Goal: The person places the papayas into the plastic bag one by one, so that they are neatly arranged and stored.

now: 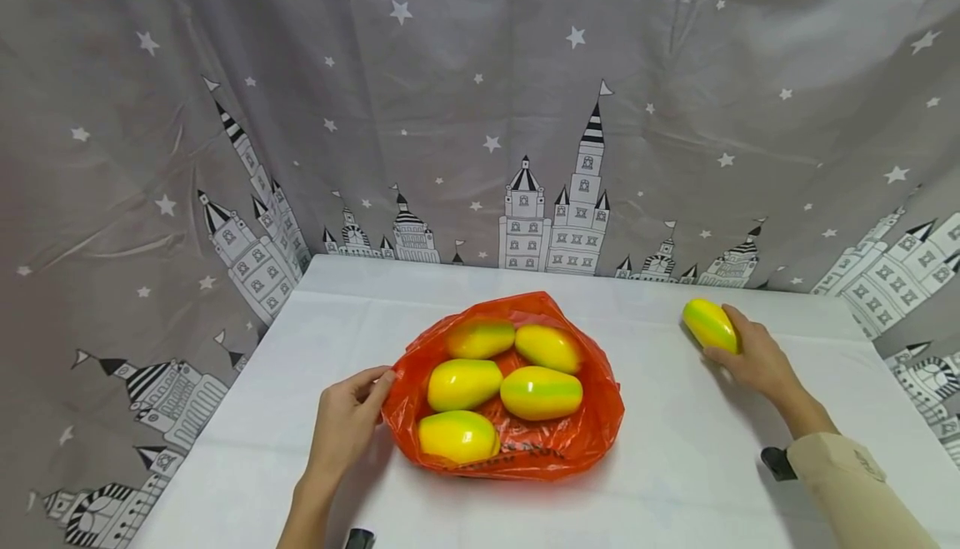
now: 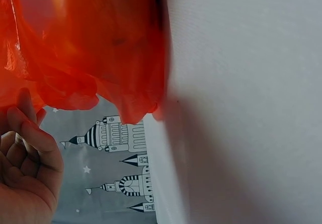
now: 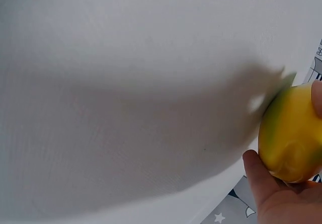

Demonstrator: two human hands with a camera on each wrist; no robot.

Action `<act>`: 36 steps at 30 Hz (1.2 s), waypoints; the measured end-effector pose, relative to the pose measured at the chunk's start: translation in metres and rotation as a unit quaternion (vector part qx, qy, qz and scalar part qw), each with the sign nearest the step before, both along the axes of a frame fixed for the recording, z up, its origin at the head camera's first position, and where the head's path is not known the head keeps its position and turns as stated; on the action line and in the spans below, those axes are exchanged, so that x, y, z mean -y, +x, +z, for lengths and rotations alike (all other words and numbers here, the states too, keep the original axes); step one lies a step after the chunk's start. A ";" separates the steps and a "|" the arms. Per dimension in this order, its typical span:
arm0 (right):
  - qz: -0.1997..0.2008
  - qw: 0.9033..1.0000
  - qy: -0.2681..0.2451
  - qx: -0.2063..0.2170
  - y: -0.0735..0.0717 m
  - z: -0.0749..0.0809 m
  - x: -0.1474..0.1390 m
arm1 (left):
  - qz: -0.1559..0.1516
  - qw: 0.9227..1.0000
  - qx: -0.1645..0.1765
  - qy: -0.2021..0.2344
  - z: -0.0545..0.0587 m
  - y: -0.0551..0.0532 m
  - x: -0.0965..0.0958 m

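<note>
A red plastic bag [image 1: 600,416] lies wide-mouthed on the white table. Inside it are several glossy oblong yellow fruits [image 1: 542,392] with green streaks, shaped like mangoes or small papayas. My left hand [image 1: 347,416] pinches the bag's left rim between thumb and fingers; in the left wrist view the hand [image 2: 32,168] is beside the thin red film [image 2: 110,58]. Well to the right of the bag, my right hand [image 1: 759,357] grips another yellow-green fruit [image 1: 708,324] near the table's back edge. The right wrist view shows this fruit [image 3: 289,138] between thumb and fingers, a shadow beside it.
The white-covered table [image 1: 675,482] ends at the back against a grey curtain [image 1: 450,49] printed with castles and stars. More of that curtain hangs along the left and right sides. Dark wrist-camera parts [image 1: 777,463] jut out near both forearms.
</note>
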State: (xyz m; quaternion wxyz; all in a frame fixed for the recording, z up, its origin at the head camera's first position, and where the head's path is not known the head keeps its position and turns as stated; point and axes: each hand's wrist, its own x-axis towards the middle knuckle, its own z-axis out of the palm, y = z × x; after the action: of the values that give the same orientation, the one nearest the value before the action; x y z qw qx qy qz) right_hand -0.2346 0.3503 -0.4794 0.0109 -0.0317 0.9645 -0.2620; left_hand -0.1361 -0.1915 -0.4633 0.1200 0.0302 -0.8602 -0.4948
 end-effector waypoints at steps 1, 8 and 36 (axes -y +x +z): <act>0.000 1.000 -0.002 -0.001 0.001 0.000 0.000 | 0.000 1.000 0.000 0.001 0.000 0.000 0.000; -0.003 0.999 -0.015 -0.042 0.012 -0.003 -0.001 | 0.000 1.000 0.003 -0.006 -0.001 -0.001 -0.003; 0.098 0.978 0.002 -0.184 0.047 0.032 0.052 | -0.005 1.000 -0.008 -0.011 0.001 -0.002 -0.002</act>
State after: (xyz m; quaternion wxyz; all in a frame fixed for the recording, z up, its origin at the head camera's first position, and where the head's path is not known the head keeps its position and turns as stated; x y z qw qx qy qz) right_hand -0.1876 0.2980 -0.4477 -0.1415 -0.1738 0.9427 -0.2471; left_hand -0.1377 -0.1891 -0.4626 0.1247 0.0207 -0.8646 -0.4864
